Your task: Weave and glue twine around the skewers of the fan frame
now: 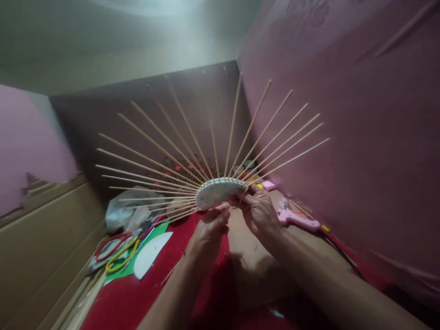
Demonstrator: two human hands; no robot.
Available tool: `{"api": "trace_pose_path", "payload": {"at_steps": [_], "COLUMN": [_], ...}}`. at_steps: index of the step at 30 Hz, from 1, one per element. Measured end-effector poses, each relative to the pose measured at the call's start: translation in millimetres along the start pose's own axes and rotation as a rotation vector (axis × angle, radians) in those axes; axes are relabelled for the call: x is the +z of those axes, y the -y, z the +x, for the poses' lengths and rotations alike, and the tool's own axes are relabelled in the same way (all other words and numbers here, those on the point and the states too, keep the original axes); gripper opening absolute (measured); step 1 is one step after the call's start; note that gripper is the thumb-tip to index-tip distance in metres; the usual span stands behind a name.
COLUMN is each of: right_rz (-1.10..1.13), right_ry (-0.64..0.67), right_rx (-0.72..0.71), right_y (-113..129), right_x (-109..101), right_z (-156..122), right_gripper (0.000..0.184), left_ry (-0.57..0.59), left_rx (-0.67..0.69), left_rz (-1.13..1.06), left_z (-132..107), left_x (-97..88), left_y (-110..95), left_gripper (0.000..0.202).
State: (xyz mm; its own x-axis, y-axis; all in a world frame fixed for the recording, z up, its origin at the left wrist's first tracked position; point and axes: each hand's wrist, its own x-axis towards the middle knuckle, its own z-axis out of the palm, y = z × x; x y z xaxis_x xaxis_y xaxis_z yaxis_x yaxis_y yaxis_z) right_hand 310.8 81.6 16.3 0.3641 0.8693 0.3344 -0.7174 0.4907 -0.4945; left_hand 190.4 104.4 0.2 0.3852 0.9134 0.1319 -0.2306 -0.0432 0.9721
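Observation:
I hold up a small white oval disc (217,192) with several thin bamboo skewers (161,147) fanning out from its rim like rays. My left hand (209,234) pinches the disc's lower edge from below, fingers closed on it. On the disc's right end, my right hand (258,211) grips with the fingertips pressed to the rim near the skewer bases. Both hands are raised above a red cloth (137,293).
Red- and yellow-handled scissors (117,252) lie at the left on green paper, beside a white half-round cutout (151,254) and a plastic bag (127,208). A pink glue gun (297,219) rests by the pink wall at right. A wooden board edge runs along the left.

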Motion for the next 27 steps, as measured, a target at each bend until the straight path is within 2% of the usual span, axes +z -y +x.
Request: {"api": "trace_pose_path", "payload": {"at_steps": [2,4,7,13,18,21,24,27], "right_rz": [0.038,0.055,0.066,-0.001,-0.17,-0.212,-0.208,-0.226], "right_ry": [-0.004,-0.005,-0.01,-0.029,-0.074,-0.117,-0.178,-0.214], "right_rx": [0.048,0.076,0.091,0.025,-0.148,-0.223,-0.253,-0.246], "right_y": [-1,-5,-10,-8,2,6,9,11], "right_x": [-1,-3,-6,-1,-2,-6,-8,-6], "right_z": [0,-1,0,2,7,12,17,19], "right_gripper": [0.023,0.023,0.023,0.023,0.019,0.018,0.019,0.022], "left_ry": [0.068,0.139,0.143,0.05,-0.06,-0.13,-0.162,-0.158], "left_rx": [-0.056,-0.095,-0.109,-0.088,-0.219,-0.218,-0.223,-0.241], "left_rz": [-0.265,-0.441,-0.51,-0.294,-0.063,0.004,0.093,0.25], "left_z": [2,5,11,28,42,48,53,58], "left_x": [-2.4,-3.2,-3.6,-17.8,-47.9,-66.4,-81.7,-92.5], "left_y": [0,-3,-9,-6,9,9,6,9], "left_gripper": [0.031,0.037,0.042,0.038,0.042,0.036,0.024,0.019]}}
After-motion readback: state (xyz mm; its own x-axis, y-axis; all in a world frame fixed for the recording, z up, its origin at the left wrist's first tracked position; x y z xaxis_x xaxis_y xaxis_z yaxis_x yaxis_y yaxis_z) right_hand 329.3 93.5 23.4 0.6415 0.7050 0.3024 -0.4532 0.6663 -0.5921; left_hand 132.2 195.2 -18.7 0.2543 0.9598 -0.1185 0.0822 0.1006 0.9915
